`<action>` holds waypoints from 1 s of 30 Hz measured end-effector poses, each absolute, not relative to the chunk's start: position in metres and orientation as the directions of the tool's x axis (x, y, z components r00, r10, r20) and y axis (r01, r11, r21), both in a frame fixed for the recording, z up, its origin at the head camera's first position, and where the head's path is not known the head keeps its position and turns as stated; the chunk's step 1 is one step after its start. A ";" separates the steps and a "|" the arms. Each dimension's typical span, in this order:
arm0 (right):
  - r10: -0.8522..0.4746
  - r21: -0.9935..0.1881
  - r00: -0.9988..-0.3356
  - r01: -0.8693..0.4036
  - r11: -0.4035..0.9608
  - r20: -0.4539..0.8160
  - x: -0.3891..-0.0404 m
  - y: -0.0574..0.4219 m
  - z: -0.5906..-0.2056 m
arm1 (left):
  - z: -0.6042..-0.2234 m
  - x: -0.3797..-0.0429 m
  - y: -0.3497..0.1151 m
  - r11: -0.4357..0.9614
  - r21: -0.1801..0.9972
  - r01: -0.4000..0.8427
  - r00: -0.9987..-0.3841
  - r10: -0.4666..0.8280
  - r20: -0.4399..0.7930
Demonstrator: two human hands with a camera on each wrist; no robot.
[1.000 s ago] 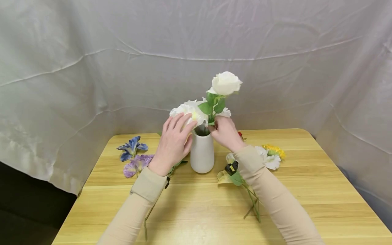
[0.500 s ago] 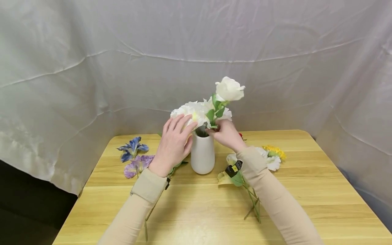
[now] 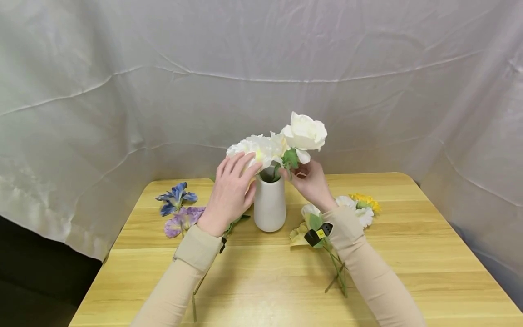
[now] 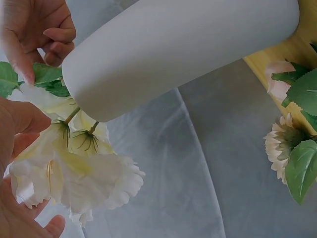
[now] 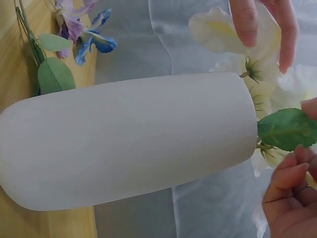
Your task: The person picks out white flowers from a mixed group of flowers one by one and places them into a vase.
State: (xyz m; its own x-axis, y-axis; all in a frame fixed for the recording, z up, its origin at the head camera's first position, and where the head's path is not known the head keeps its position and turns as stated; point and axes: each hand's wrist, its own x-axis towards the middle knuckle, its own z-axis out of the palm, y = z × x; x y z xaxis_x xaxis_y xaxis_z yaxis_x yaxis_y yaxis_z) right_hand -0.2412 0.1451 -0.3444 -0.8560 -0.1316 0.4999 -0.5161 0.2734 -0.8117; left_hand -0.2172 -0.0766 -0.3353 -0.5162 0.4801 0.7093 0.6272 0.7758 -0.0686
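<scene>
A white vase (image 3: 269,206) stands upright on the wooden table, with several white flowers (image 3: 250,146) leaning over its rim. My left hand (image 3: 232,193) rests against these blooms with loosely bent fingers and no grip; in the left wrist view its fingers spread around the pale petals (image 4: 74,178). Above the rim on the right is a white rose (image 3: 305,131), its stem down at the vase mouth. With curled fingers my right hand (image 3: 311,182) pinches the rose near its green leaf (image 5: 287,130), close to the rim; the leaf hides the stem there.
On the left lie a blue iris-like flower (image 3: 175,198) and a purple flower (image 3: 184,220). Yellow and white flowers (image 3: 365,204) lie to the right, and a cream bloom (image 3: 299,235) with crossed stems lies nearer. A grey curtain (image 3: 261,54) hangs behind the table.
The white rose has sunk lower toward the vase and tipped forward. My right hand has turned and shifted slightly down and right. My left hand has stayed in place.
</scene>
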 end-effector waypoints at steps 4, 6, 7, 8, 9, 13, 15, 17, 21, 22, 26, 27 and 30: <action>-0.069 -0.807 -0.849 -0.521 0.280 0.524 -0.229 0.138 -0.333 | -0.335 -0.217 -0.077 0.776 -0.068 0.627 -0.517 0.480 0.709; -0.035 -0.797 -0.841 -0.525 0.297 0.541 -0.225 0.134 -0.328 | -0.335 -0.217 -0.077 0.776 -0.069 0.626 -0.515 0.479 0.711; -0.017 -0.792 -0.837 -0.524 0.312 0.547 -0.225 0.133 -0.328 | -0.335 -0.217 -0.077 0.777 -0.071 0.626 -0.514 0.479 0.711; -0.007 -0.786 -0.832 -0.527 0.322 0.555 -0.225 0.132 -0.328 | -0.334 -0.217 -0.077 0.777 -0.071 0.626 -0.513 0.479 0.712; 0.003 -0.786 -0.829 -0.528 0.322 0.559 -0.227 0.131 -0.328 | -0.334 -0.217 -0.077 0.777 -0.072 0.626 -0.512 0.479 0.713; 0.017 -0.779 -0.823 -0.530 0.335 0.567 -0.238 0.131 -0.338 | -0.334 -0.217 -0.077 0.775 -0.072 0.628 -0.510 0.479 0.715; 0.009 -0.783 -0.830 -0.522 0.339 0.557 -0.245 0.131 -0.344 | -0.334 -0.217 -0.077 0.775 -0.071 0.628 -0.509 0.479 0.715; -0.012 -0.769 -0.832 -0.517 0.377 0.554 -0.248 0.131 -0.347 | -0.334 -0.217 -0.077 0.776 -0.073 0.627 -0.509 0.479 0.715; -0.087 -0.746 -0.841 -0.517 0.420 0.534 -0.253 0.130 -0.354 | -0.334 -0.217 -0.077 0.777 -0.082 0.624 -0.509 0.484 0.712; -0.105 -0.743 -0.844 -0.516 0.427 0.526 -0.254 0.131 -0.357 | -0.335 -0.217 -0.077 0.776 -0.085 0.625 -0.508 0.486 0.712; -0.136 -0.763 -0.862 -0.498 0.412 0.489 -0.254 0.131 -0.366 | -0.335 -0.217 -0.077 0.775 -0.089 0.626 -0.504 0.489 0.711; -0.129 -0.773 -0.866 -0.491 0.403 0.483 -0.254 0.131 -0.367 | -0.336 -0.217 -0.077 0.775 -0.089 0.626 -0.504 0.489 0.712; -0.092 -0.799 -0.874 -0.475 0.369 0.476 -0.251 0.129 -0.370 | -0.336 -0.216 -0.078 0.773 -0.082 0.629 -0.501 0.485 0.717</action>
